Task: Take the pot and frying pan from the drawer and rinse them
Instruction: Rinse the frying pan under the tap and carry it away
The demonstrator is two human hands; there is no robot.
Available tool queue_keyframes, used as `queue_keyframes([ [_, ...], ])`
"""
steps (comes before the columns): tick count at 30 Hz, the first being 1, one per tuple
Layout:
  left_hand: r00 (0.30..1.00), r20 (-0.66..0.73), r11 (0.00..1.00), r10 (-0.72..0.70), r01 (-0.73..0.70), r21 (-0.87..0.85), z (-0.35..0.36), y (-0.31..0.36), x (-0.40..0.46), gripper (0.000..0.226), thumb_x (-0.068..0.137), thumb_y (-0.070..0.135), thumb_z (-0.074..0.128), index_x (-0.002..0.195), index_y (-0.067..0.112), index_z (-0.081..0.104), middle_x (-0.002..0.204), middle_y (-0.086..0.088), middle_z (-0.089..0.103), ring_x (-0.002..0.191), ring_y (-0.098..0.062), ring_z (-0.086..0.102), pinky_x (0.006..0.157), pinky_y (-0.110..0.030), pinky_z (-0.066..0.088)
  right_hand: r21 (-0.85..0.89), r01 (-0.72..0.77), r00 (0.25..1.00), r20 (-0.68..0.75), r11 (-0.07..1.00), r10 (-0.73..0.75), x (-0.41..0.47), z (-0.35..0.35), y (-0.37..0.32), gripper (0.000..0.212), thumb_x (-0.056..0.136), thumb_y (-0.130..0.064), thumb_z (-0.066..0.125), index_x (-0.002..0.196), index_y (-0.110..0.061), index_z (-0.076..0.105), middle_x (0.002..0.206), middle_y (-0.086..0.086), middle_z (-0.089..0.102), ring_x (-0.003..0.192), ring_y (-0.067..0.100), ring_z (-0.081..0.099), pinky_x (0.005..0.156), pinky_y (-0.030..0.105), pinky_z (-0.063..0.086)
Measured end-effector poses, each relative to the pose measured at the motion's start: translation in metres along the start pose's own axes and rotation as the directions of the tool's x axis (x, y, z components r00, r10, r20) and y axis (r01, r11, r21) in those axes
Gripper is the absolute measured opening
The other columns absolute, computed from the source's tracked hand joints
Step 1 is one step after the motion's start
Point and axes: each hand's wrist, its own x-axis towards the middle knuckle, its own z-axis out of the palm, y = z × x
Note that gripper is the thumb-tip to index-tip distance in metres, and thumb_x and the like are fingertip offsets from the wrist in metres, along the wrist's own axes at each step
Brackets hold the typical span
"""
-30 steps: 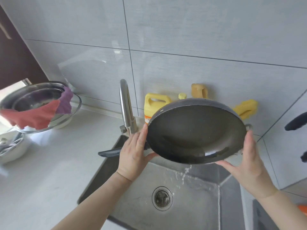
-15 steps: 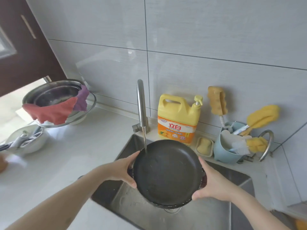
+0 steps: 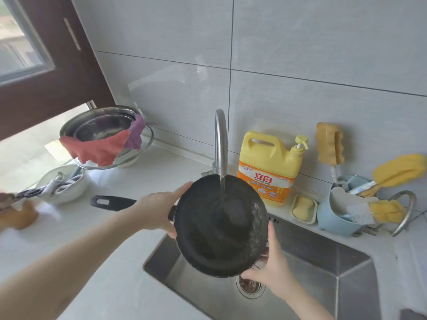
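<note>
Both of our hands grasp the black frying pan point(image 3: 221, 225) over the steel sink point(image 3: 323, 257): our left hand point(image 3: 159, 211) wraps the rim where the handle point(image 3: 113, 202) juts out over the counter's point(image 3: 129, 273) front-left stretch, and our right hand point(image 3: 272, 269) cups the rim's lower right edge above the drain point(image 3: 250, 285). Water from the faucet point(image 3: 220, 144) falls into the tilted pan, while along the counter's back edge we see the yellow detergent jug point(image 3: 270, 165) just behind it, and a metal bowl point(image 3: 101, 125) draped with cloths point(image 3: 97, 151) toward the far left corner.
</note>
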Motion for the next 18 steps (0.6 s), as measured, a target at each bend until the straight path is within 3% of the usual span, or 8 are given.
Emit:
queue_keyframes([
  [2, 0.992, -0.12, 0.998, 0.025, -0.032, -0.054, 0.018, 0.0, 0.002, 0.129, 0.067, 0.044, 0.083, 0.142, 0.056, -0.02, 0.097, 0.01, 0.058, 0.093, -0.016, 0.054, 0.083, -0.032, 0.048, -0.098, 0.105, 0.989, -0.096, 0.99, -0.115, 0.003, -0.014, -0.01, 0.148, 0.049, -0.029, 0.097, 0.146, -0.056, -0.012, 0.15, -0.022, 0.025, 0.131, -0.003, 0.04, 0.11, 0.029, 0.039],
  [3, 0.987, -0.16, 0.993, 0.021, -0.039, -0.109, 0.026, 0.0, 0.004, 0.13, 0.067, 0.045, 0.083, 0.142, 0.056, -0.022, 0.102, 0.009, 0.058, 0.094, -0.016, 0.054, 0.083, -0.031, 0.047, -0.153, 0.16, 0.979, -0.104, 0.975, -0.177, 0.004, -0.026, -0.018, 0.147, 0.051, -0.029, 0.097, 0.148, -0.053, -0.011, 0.149, -0.029, 0.021, 0.136, -0.008, 0.029, 0.113, 0.025, 0.031],
  [6, 0.984, -0.178, 0.941, -0.006, -0.054, -0.333, 0.049, 0.001, 0.014, 0.132, 0.063, 0.047, 0.087, 0.138, 0.063, -0.021, 0.103, 0.008, 0.062, 0.092, -0.015, 0.06, 0.082, -0.027, 0.047, -0.343, 0.194, 0.977, -0.02, 0.919, -0.213, 0.008, -0.066, -0.045, 0.147, 0.054, -0.033, 0.095, 0.149, -0.046, -0.016, 0.146, -0.04, 0.009, 0.137, -0.017, 0.013, 0.113, 0.017, 0.021],
  [8, 0.995, -0.098, 0.867, 0.021, -0.067, -0.494, 0.064, 0.003, 0.024, 0.132, 0.063, 0.041, 0.09, 0.137, 0.067, -0.016, 0.103, 0.006, 0.065, 0.093, -0.013, 0.063, 0.086, -0.026, 0.049, -0.462, 0.13, 0.991, 0.039, 0.877, -0.127, 0.01, -0.091, -0.062, 0.149, 0.051, -0.038, 0.094, 0.149, -0.047, -0.017, 0.146, -0.03, 0.014, 0.134, -0.004, 0.026, 0.109, 0.022, 0.027],
  [11, 0.993, 0.046, 0.785, 0.11, -0.058, -0.616, 0.076, 0.007, 0.034, 0.133, 0.059, 0.038, 0.092, 0.145, 0.061, -0.007, 0.116, 0.002, 0.065, 0.103, -0.013, 0.065, 0.099, -0.039, 0.049, -0.509, 0.085, 0.994, 0.098, 0.857, -0.04, 0.008, -0.115, -0.08, 0.147, 0.042, -0.048, 0.093, 0.147, -0.054, -0.01, 0.138, -0.023, 0.033, 0.118, 0.001, 0.046, 0.104, 0.028, 0.041],
  [13, 0.971, 0.186, 0.786, 0.148, -0.002, -0.618, 0.072, 0.007, 0.038, 0.13, 0.058, 0.038, 0.091, 0.147, 0.059, -0.003, 0.116, 0.003, 0.067, 0.107, -0.013, 0.065, 0.105, -0.043, 0.044, -0.455, 0.081, 0.987, 0.16, 0.887, -0.008, 0.003, -0.121, -0.084, 0.134, 0.045, -0.04, 0.094, 0.145, -0.053, 0.005, 0.127, -0.033, 0.05, 0.111, -0.008, 0.054, 0.097, 0.021, 0.045],
  [15, 0.918, 0.344, 0.813, 0.195, 0.045, -0.58, 0.063, 0.005, 0.04, 0.124, 0.061, 0.036, 0.09, 0.146, 0.06, 0.003, 0.113, 0.003, 0.071, 0.11, -0.016, 0.066, 0.108, -0.046, 0.041, -0.353, 0.042, 0.974, 0.223, 0.935, 0.04, -0.002, -0.117, -0.075, 0.116, 0.052, -0.026, 0.094, 0.139, -0.054, 0.022, 0.11, -0.028, 0.066, 0.098, -0.006, 0.063, 0.086, 0.017, 0.049],
  [18, 0.828, 0.497, 0.851, 0.259, 0.048, -0.523, 0.041, 0.002, 0.04, 0.111, 0.066, 0.028, 0.089, 0.146, 0.055, 0.016, 0.12, 0.001, 0.07, 0.114, -0.021, 0.065, 0.108, -0.047, 0.041, -0.285, -0.043, 0.976, 0.193, 0.958, 0.102, -0.006, -0.099, -0.041, 0.125, 0.045, -0.035, 0.097, 0.146, -0.048, 0.023, 0.122, -0.016, 0.064, 0.103, 0.002, 0.066, 0.093, 0.03, 0.052],
])
